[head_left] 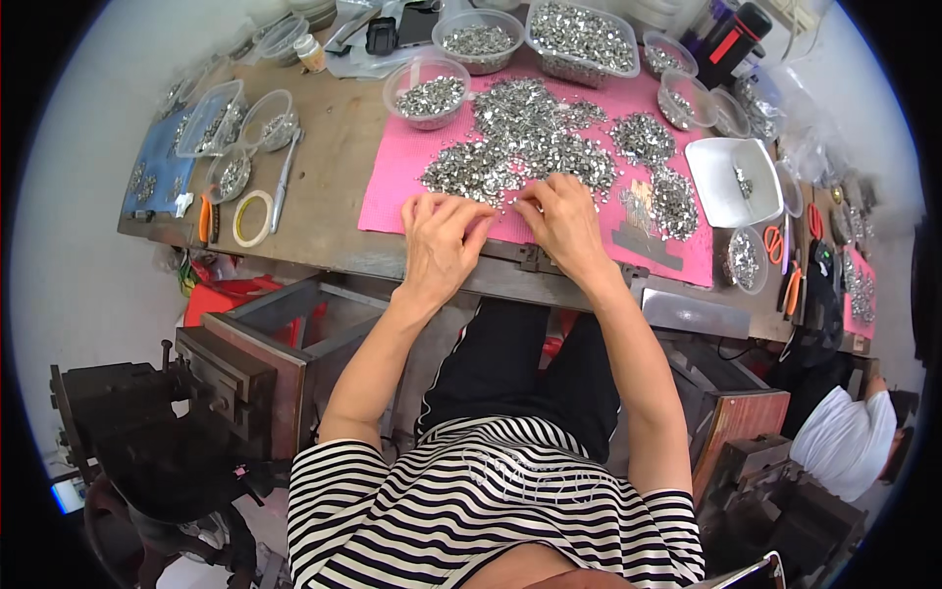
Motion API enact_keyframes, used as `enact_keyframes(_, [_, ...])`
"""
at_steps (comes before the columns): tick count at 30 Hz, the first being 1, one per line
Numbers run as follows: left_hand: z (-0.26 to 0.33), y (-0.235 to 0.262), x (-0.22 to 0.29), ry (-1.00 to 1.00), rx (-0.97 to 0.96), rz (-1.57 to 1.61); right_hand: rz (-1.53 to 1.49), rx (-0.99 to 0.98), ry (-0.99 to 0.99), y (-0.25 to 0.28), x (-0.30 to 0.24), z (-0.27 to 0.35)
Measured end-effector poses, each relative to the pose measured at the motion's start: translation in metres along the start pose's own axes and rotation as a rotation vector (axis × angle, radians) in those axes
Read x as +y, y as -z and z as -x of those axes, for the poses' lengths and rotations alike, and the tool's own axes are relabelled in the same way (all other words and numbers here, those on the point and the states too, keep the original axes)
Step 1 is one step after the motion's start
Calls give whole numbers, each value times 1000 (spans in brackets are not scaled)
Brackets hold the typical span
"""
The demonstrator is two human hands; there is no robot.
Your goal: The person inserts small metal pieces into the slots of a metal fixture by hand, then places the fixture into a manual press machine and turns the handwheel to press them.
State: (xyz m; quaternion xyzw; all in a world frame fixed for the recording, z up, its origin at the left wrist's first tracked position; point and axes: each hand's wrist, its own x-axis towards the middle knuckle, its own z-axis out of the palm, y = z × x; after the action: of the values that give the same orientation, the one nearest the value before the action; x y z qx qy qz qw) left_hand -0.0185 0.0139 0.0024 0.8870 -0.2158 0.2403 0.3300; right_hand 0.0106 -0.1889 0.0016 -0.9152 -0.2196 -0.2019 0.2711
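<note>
Two bare hands rest side by side on a pink mat point(392, 187) at the near edge of a wooden workbench point(334, 147). In the head view, the left hand point(442, 240) lies palm down with its fingers curled toward the right hand point(564, 221), whose fingertips press into the near edge of a large heap of small silvery metal pieces point(520, 147). Both hands have fingers bent and pinched together over the loose pieces; whether either one actually grips a piece is too small to tell.

The heap spreads across the middle of the mat, with smaller piles point(653, 162) of the same pieces to its right. Behind it stand clear plastic bowls point(429, 93) and a clear tub point(581, 39), all filled with the pieces. A white rectangular tray point(731, 182) sits just off the mat's right edge, nearly empty. To the left on the bare wood lie a roll of tape point(252, 218), a pen-like tool point(284, 182) and more small clear containers point(265, 120). Orange-handled scissors point(774, 242) lie at the right. Another person in a white shirt point(849, 442) is at the lower right.
</note>
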Motion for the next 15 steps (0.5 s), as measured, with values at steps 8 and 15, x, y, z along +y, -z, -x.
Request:
enact_keyframes(8, [-14, -5, 4, 74, -149, -109, 99, 36, -51, -19, -3, 0])
enact_keyframes(15, [-15, -5, -6, 103, -233, -47, -83, 15, -73, 21, 1, 11])
